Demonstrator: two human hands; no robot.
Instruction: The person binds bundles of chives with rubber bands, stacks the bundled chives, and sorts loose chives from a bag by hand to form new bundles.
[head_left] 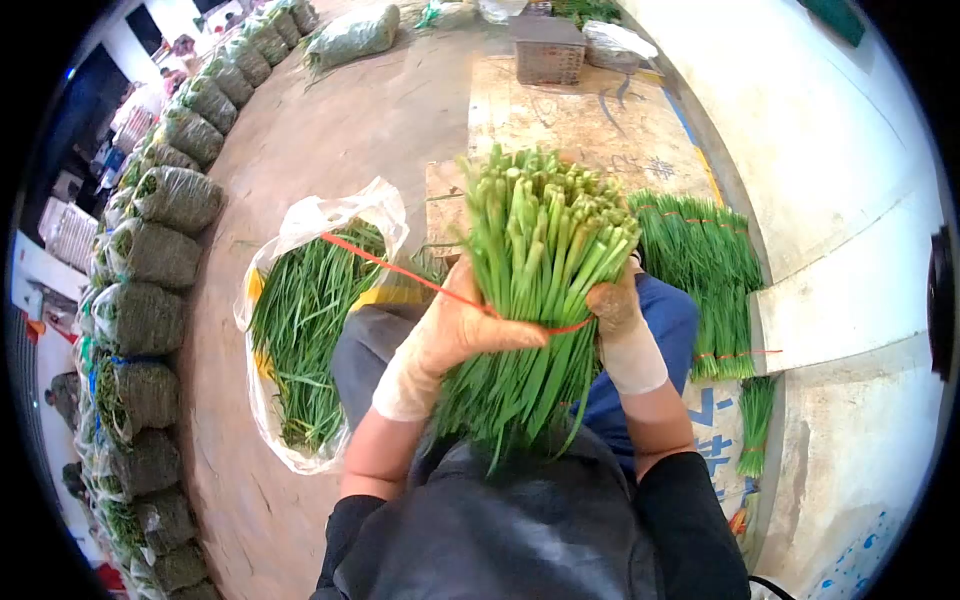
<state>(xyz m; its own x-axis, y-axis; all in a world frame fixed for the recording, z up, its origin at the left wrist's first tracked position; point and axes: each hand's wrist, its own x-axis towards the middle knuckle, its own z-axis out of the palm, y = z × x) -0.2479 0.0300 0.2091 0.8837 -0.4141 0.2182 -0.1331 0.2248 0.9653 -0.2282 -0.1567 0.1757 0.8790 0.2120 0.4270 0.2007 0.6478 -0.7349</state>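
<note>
A thick bundle of green stalks (545,240) is held upright over my lap, cut ends up and leaves hanging down. My left hand (465,325), in a pale glove, presses on its left side with the thumb across the front. On the right side, my gloved right hand (620,315) wraps round the bundle. A red band (400,270) crosses the front of the stalks between both hands, and its loose end stretches up to the left. Left of my knee lies an open plastic bag (375,205) full of loose green leaves (310,310).
Tied green bundles (700,280) lie on boards at the right, beside a white wall (840,230). Stuffed plastic bags (150,255) line the far left. A basket (548,50) stands on the board ahead, with another full bag (352,38) beyond.
</note>
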